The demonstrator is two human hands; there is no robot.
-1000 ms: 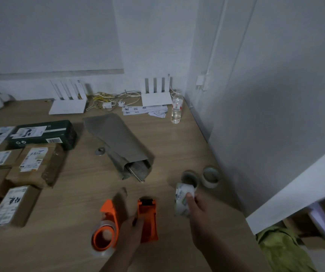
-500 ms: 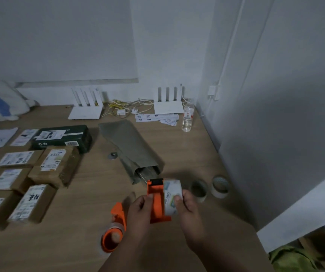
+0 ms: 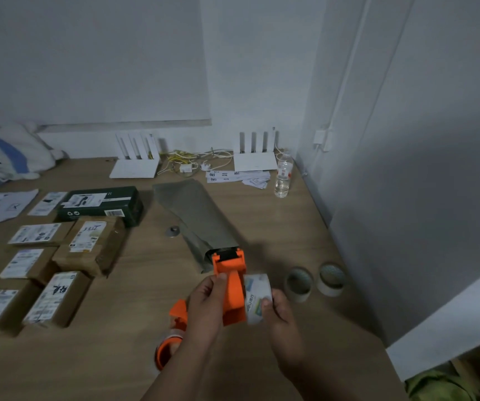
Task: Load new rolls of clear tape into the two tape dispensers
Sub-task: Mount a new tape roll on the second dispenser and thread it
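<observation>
My left hand (image 3: 206,302) grips an orange tape dispenser (image 3: 231,277), lifted above the wooden table (image 3: 134,285). Its black front end points away from me. My right hand (image 3: 280,315) holds a new roll of clear tape (image 3: 257,298) with a printed label, pressed against the dispenser's right side. A second orange dispenser (image 3: 172,334) lies on the table under my left forearm, with a tape roll on it, partly hidden. Two more tape rolls (image 3: 299,283) (image 3: 331,279) stand on the table to the right.
Several labelled cardboard parcels (image 3: 91,246) and a dark green box (image 3: 101,205) lie at left. A grey-green mailer bag (image 3: 195,218) lies behind the dispenser. A water bottle (image 3: 283,176), two white routers (image 3: 254,156) and cables stand at the back. A wall closes the right side.
My left hand lifted the orange dispenser off the table. My right hand brought the tape roll leftward until it met the dispenser's side. The camera view shifted left.
</observation>
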